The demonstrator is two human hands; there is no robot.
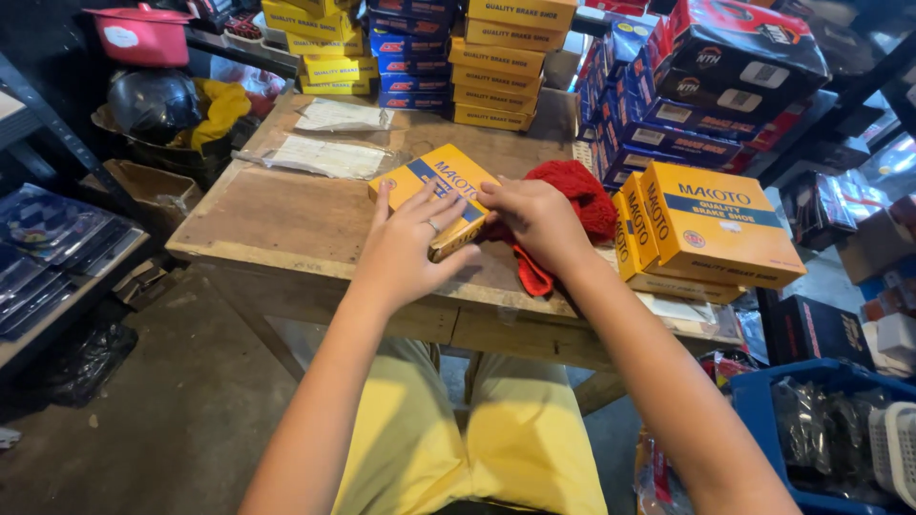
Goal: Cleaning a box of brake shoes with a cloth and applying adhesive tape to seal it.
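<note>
Cluttered shelves and stacked cartons ring a worn wooden table (286,215) in what looks like a parts storeroom. Near the table's front edge lies a flat yellow box (441,186) with a blue band, tilted slightly to the right. The left hand (408,250) lies over its near left part, fingers spread wide and flat on the lid, the thumb hooked against the front side of the box; a ring shows on one finger. The right hand (536,217) is at the box's right end, fingers curled together and pinching its edge or flap, though exactly what the fingertips grip is hidden. Just beyond that hand, touching it, a red cloth (582,195) is bunched on the table. Right of the cloth stand more yellow boxes (716,229), closed, leaning on one another at the table's right edge. At the back, yellow and blue boxes (420,52) rise in tidy stacks, all shut. Two clear plastic bags (329,153) holding papers lie flat on the far left of the table. A blue crate (763,405) at lower right holds dark bagged items.
</note>
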